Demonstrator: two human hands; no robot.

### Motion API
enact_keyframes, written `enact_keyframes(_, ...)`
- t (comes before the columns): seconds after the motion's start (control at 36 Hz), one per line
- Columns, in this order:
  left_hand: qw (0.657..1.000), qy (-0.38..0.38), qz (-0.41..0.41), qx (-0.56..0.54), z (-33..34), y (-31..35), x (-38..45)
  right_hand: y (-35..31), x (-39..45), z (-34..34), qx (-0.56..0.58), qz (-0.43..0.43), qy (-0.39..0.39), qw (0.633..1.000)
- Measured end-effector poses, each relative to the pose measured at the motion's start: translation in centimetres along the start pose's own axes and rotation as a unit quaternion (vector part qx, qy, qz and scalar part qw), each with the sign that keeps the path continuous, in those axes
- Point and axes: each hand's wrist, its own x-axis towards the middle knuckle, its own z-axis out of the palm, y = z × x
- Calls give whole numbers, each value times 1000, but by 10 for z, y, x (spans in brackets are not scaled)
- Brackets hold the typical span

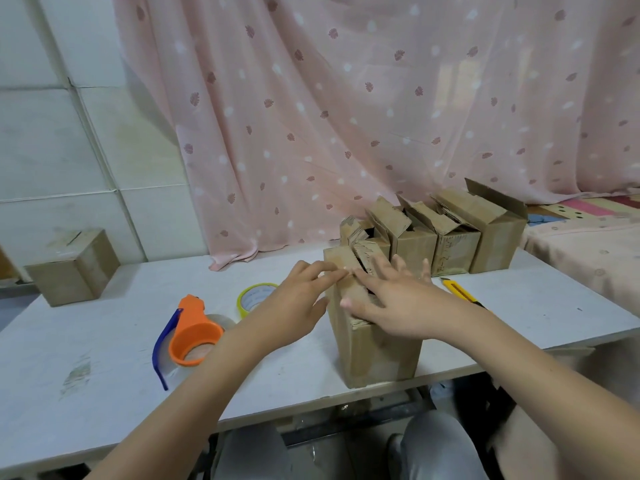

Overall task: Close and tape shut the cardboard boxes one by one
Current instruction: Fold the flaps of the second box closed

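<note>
- The white table (104, 341) carries everything; a pink curtain (346, 116) hangs behind its far edge.
- A row of open cardboard boxes (450, 237) stands toward the far right corner of the table, flaps up, none taped as far as I can tell.
- The box in hand (377, 355) stands at the near edge, right of the middle, its flaps only partly folded in. It looks light and stiff in the walls but bendy at the flaps, so I judge it best steadied by its sides while the flaps are pressed flat along their free edges.
- A closed box (74, 268) sits at the far left corner.
- The right hand (398, 303) lies spread with straight fingers on the top flaps, pressing.
- The left hand (301, 299) touches the left flap with extended fingers, gripping nothing.
- The orange tape dispenser (194, 334) rests left of the box, a yellow tape roll (252, 297) just behind it.
- A yellow utility knife (462, 291) lies right of the hands.
</note>
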Motion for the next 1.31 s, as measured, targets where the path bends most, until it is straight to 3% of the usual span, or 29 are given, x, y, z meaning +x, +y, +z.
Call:
enact_keyframes(0.36, 999, -5, 33, -24, 0, 11, 12, 6, -12, -32, 28, -33, -83, 996)
enact_keyframes(0.47, 1000, -5, 9, 19, -5, 16, 11, 15, -17, -41, 14, -44, -96, 994)
enact_keyframes(0.69, 994, -40, 10, 101, -4, 19, 19, 16, -15, -38, -40, -20, -40, 998)
enact_keyframes(0.83, 997, -24, 3, 78, -6, 21, 19, 13, -15, -31, -38, -6, -28, 999)
enact_keyframes(0.97, 996, -11, -13, 89, -9, 24, 19, 11, -7, -24, -32, -4, 32, 999)
enact_keyframes(1.14, 996, 45, 3, 81, -13, 23, 16, 12, 1, -19, -9, -10, 76, 997)
enact_keyframes(1.31, 998, -56, -35, 25, -16, 20, 18, 16, 2, -13, -4, -18, 66, 998)
